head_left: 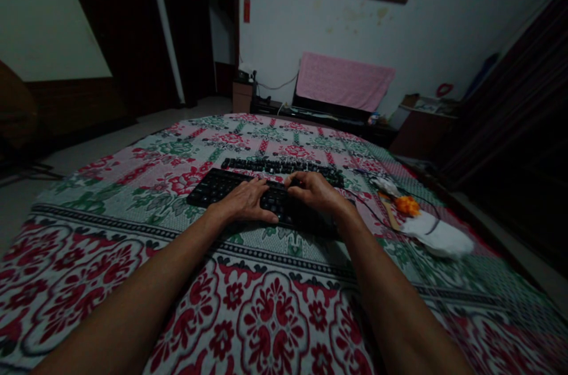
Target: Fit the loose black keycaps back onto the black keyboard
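A black keyboard [213, 187] lies at a slant on a patterned bedspread. My left hand [244, 199] rests flat across its middle, fingers stretched toward the far edge and thumb out along the near side. Over the keyboard's right half, my right hand [316, 190] is closed in a pinch. A small black piece that looks like a keycap [293, 181] shows between its thumb and forefinger. Just beyond the far edge, several loose black keycaps [248, 164] lie in a long strip. The right hand and forearm hide part of the keyboard's right end.
To the right on the bedspread [275, 322] lie an orange fluffy item [407, 206], a white bag-like item [439, 235] and a thin dark cable [370, 211]. Past the bed's far edge, a pink cloth [344, 80] hangs over a dark flat object by the wall.
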### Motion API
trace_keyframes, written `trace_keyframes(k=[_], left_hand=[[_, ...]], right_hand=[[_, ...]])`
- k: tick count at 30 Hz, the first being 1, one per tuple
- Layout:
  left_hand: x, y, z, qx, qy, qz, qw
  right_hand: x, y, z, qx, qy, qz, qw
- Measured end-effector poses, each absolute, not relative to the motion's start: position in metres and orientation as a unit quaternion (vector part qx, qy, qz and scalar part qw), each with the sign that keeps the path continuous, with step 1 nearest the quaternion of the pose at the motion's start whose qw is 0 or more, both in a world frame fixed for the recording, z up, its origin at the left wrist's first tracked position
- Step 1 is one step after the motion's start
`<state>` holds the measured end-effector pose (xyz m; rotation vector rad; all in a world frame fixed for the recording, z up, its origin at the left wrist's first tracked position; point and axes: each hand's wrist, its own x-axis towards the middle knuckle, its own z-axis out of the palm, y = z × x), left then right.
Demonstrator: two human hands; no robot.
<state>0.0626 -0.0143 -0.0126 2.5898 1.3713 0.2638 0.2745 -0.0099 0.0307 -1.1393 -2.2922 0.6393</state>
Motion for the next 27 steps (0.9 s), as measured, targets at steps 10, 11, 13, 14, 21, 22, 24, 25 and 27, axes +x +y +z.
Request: trace_keyframes(k=[10,11,13,14,21,22,24,25,27], left_hand=[[0.063,-0.014,-0.012,0.879,0.457,0.089,0.097],[0.063,-0.014,-0.012,0.88,0.457,0.087,0.096],[0.063,-0.014,-0.012,0.88,0.458,0.085,0.095],[0.063,-0.014,-0.012,0.88,0.458,0.085,0.095],[0.063,-0.014,-0.013,0.88,0.456,0.085,0.098],[0.063,-0.013,-0.013,0.88,0.457,0.084,0.101],[0.063,-0.013,-0.013,0.879,0.458,0.08,0.106],[0.063,-0.013,-0.013,0.877,0.461,0.079,0.107],[0.063,-0.013,-0.014,0.874,0.467,0.078,0.109]], right_hand=[[0.273,-0.004,0.017,-0.388,-0.783,0.379,0.304],[0.272,-0.004,0.016,-0.392,-0.775,0.39,0.305],[0.271,-0.005,0.013,-0.395,-0.769,0.4,0.303],[0.27,-0.006,0.012,-0.396,-0.77,0.4,0.301],[0.265,-0.009,0.015,-0.417,-0.78,0.371,0.283],[0.264,-0.009,0.016,-0.416,-0.786,0.361,0.281],[0.263,-0.01,0.016,-0.414,-0.799,0.339,0.275],[0.263,-0.01,0.016,-0.414,-0.804,0.33,0.27],[0.263,-0.01,0.015,-0.415,-0.811,0.316,0.263]])
